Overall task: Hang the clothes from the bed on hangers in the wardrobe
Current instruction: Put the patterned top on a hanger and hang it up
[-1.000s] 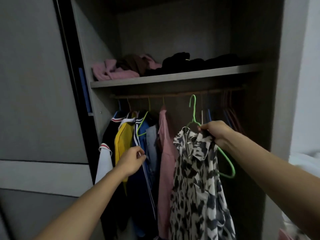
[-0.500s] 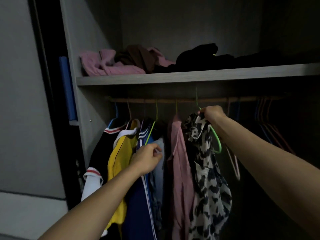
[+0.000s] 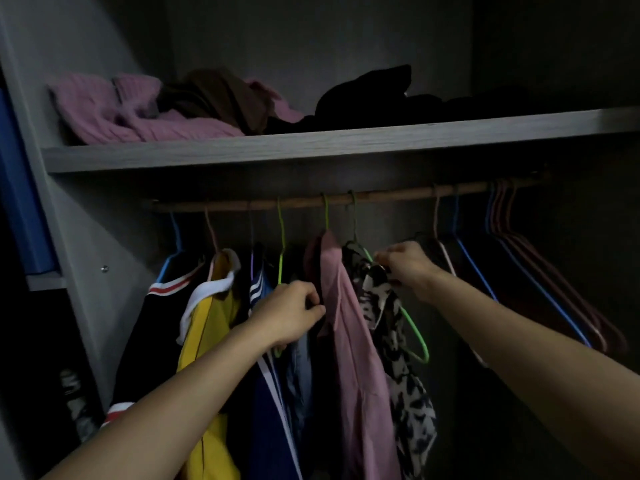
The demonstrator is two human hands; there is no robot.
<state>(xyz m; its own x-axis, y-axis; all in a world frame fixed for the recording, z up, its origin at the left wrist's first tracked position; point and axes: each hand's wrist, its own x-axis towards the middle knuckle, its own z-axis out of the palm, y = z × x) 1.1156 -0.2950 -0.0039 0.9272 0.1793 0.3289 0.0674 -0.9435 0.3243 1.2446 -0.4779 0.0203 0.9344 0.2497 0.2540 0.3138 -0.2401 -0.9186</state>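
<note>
Spotted top (image 3: 408,410) – black and white – hangs on a green hanger (image 3: 415,336) in the wardrobe. The hanger's hook is over the wooden rail (image 3: 388,195). The top hangs down just to the right of a pink shirt (image 3: 353,358) and touches it.

The right grip (image 3: 407,268) is up high, at the top's right shoulder. Its fingers are curled tight on the cloth and on the green wire there. Most of the top hangs below this grip and a bit to its left. The low end of the hanger pokes out under the wrist.

The left grip (image 3: 291,313) is lower and on the other side of the pink shirt. Its fingers are curled in, and the tips touch the pink shirt's left edge. I cannot tell if it pinches any cloth – it is too dark there.

To the left hang a navy jacket (image 3: 266,410) with white stripes, a yellow shirt (image 3: 204,327) and a black shirt (image 3: 152,323) with red and white trim. To the right, bare blue and pink hangers (image 3: 519,268) hang close together on the rail.

Above the rail is a grey shelf (image 3: 311,147). On it lie a pink knit (image 3: 138,116), some brown cloth (image 3: 221,95) and black clothes (image 3: 363,95) in a heap.
</note>
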